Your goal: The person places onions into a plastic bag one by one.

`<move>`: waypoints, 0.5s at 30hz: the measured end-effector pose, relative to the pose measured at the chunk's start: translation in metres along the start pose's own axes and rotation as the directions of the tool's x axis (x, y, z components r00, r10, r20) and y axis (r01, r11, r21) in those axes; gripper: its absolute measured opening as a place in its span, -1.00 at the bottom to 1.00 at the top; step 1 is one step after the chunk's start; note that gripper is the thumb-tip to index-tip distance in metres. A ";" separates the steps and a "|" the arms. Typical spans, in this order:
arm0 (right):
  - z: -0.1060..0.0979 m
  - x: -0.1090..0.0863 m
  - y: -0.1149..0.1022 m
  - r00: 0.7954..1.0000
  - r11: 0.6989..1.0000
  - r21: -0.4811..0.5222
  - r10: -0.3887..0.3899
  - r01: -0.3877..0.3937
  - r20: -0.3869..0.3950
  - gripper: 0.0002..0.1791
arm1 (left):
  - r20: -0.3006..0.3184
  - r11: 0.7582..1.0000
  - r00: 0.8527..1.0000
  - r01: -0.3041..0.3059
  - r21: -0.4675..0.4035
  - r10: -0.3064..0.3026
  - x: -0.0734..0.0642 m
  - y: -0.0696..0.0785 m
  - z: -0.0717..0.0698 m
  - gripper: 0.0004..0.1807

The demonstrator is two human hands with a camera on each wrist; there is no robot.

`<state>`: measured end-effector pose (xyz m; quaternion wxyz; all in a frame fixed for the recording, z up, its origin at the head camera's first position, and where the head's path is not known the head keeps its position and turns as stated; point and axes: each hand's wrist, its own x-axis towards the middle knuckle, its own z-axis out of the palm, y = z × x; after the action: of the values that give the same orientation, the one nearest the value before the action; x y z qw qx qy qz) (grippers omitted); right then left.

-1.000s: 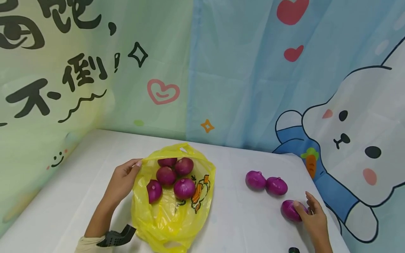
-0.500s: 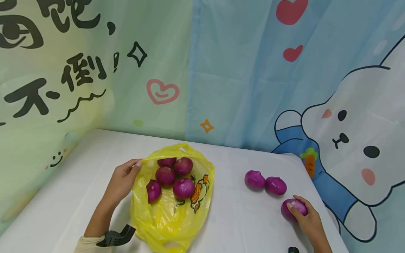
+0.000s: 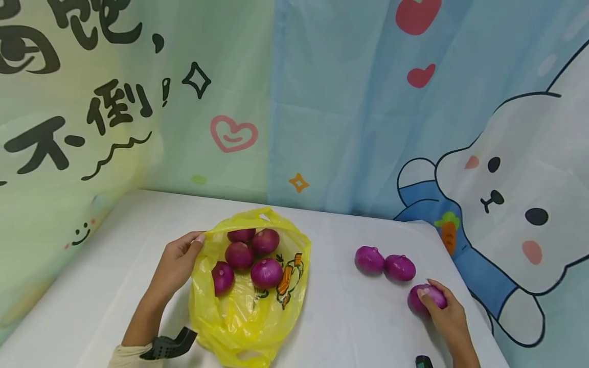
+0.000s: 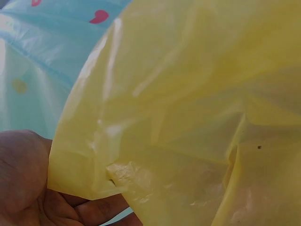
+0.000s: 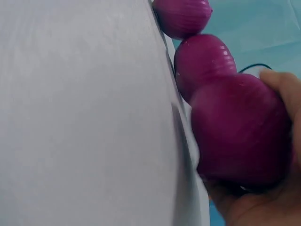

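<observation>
A yellow plastic bag [image 3: 244, 317] lies with its mouth open on the table, several red onions [image 3: 267, 273] inside it. My left hand [image 3: 177, 263] pinches the left edge of the bag's mouth; the left wrist view shows the thin yellow film [image 4: 155, 108] between thumb and fingers. On the right, my right hand [image 3: 448, 317] grips a red onion [image 3: 416, 300], thumb on the near side and fingers round the far side. Two more red onions [image 3: 369, 260] lie side by side just beyond it. In the right wrist view the gripped onion [image 5: 240, 132] fills the palm side.
A white cloth [image 3: 345, 317] covers the table. Behind it hangs a printed curtain [image 3: 331, 128] with hearts and a rabbit. A small dark object [image 3: 423, 362] sits at the bottom edge, near my right wrist.
My right hand has closed its fingers round the near onion, where before they were spread at its right side. The left hand and the bag stay where they were.
</observation>
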<state>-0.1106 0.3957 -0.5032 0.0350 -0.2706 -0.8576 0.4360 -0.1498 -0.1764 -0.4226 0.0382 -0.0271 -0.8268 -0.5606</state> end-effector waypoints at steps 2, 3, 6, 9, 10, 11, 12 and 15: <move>-0.001 -0.003 -0.003 0.999 1.000 0.023 0.019 -0.018 -0.043 -0.13 | 0.004 1.000 1.000 0.000 -0.007 0.000 0.000 -0.001 0.000 -0.49; -0.001 -0.005 -0.005 0.998 0.999 0.035 0.024 -0.022 -0.063 -0.13 | 0.005 1.000 1.000 -0.002 -0.006 0.002 0.000 -0.001 0.001 -0.49; -0.003 -0.010 -0.012 0.996 0.998 0.057 0.017 -0.012 -0.089 -0.14 | 0.003 1.000 1.000 -0.009 -0.004 0.009 0.001 -0.002 0.001 -0.50; -0.003 -0.014 -0.021 0.996 0.998 0.062 -0.003 0.009 -0.092 -0.17 | -0.003 1.000 1.000 -0.018 0.001 0.018 0.001 -0.003 0.001 -0.50; -0.003 -0.016 -0.024 0.996 0.998 0.063 -0.014 0.020 -0.092 -0.18 | -0.003 1.000 1.000 -0.021 0.000 0.021 0.001 -0.003 0.001 -0.50; -0.003 -0.017 -0.027 0.995 0.998 0.060 -0.025 0.031 -0.094 -0.20 | -0.003 1.000 1.000 -0.023 -0.001 0.023 0.001 -0.003 0.001 -0.50; -0.003 -0.018 -0.031 0.995 0.997 0.059 -0.036 0.042 -0.092 -0.21 | -0.002 1.000 1.000 -0.024 -0.003 0.024 0.001 -0.003 0.001 -0.50; -0.001 -0.022 -0.045 0.994 0.995 0.059 -0.081 0.085 -0.072 -0.23 | -0.001 1.000 1.000 -0.022 -0.008 0.022 0.001 -0.004 0.001 -0.49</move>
<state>-0.1111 0.3645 -0.4646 0.0914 -0.2485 -0.8523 0.4510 -0.1513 -0.1771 -0.4262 0.0445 -0.0360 -0.8241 -0.5635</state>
